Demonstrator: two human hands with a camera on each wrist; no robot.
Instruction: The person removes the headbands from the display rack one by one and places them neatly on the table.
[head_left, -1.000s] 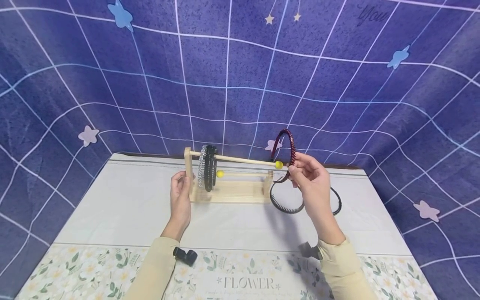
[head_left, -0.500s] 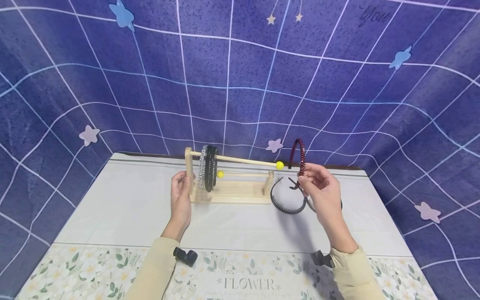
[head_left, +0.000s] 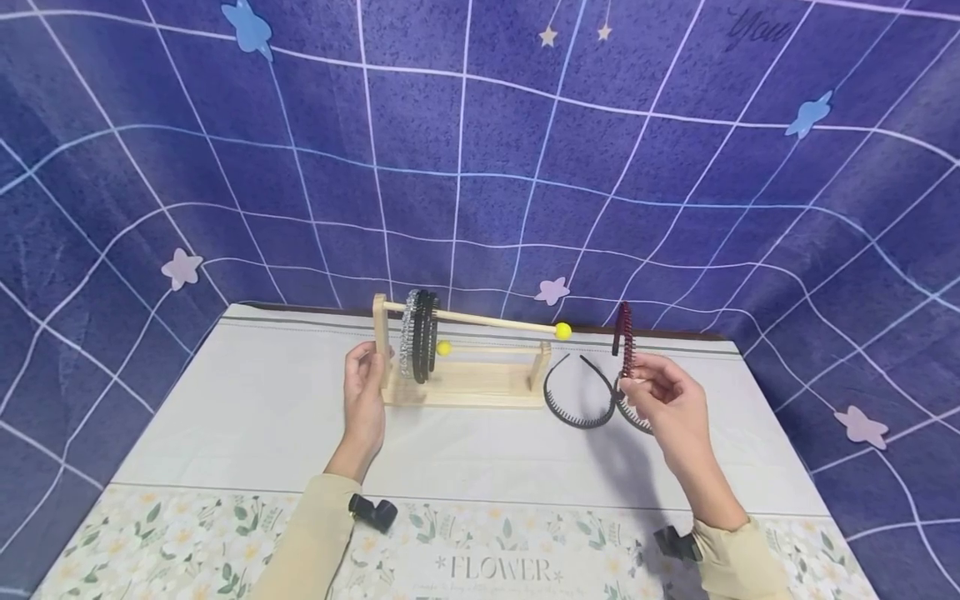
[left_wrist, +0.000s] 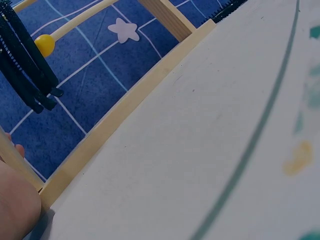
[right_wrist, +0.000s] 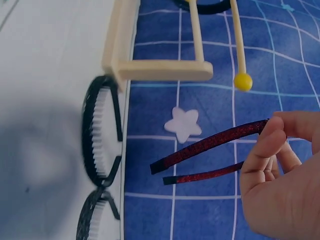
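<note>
My left hand (head_left: pixel 363 408) grips the left upright (head_left: pixel 381 333) of a wooden headband stand (head_left: pixel 480 385). A silver headband (head_left: pixel 407 337) and several black headbands (head_left: pixel 422 346) hang close together near the left end of its upper rod (head_left: pixel 495 321), which ends in a yellow ball (head_left: pixel 563 332). To the right of that ball, my right hand (head_left: pixel 675 412) pinches a dark red headband (head_left: pixel 627 346) between thumb and fingers, raised over the table. The right wrist view shows both black-tipped ends of this red headband (right_wrist: pixel 210 142) pointing away from the hand, apart from the stand.
Two black toothed headbands lie on the white tabletop right of the stand: one in plain sight (head_left: pixel 581 424), the other (head_left: pixel 637 423) partly behind my right hand. A lower rod with another yellow ball (head_left: pixel 444 347) runs above the base. A blue grid-patterned cloth (head_left: pixel 480 208) rises behind.
My right hand has moved right and down with the red headband, away from the rod's yellow ball, turning the headband edge-on. My left hand stays at the upright.
</note>
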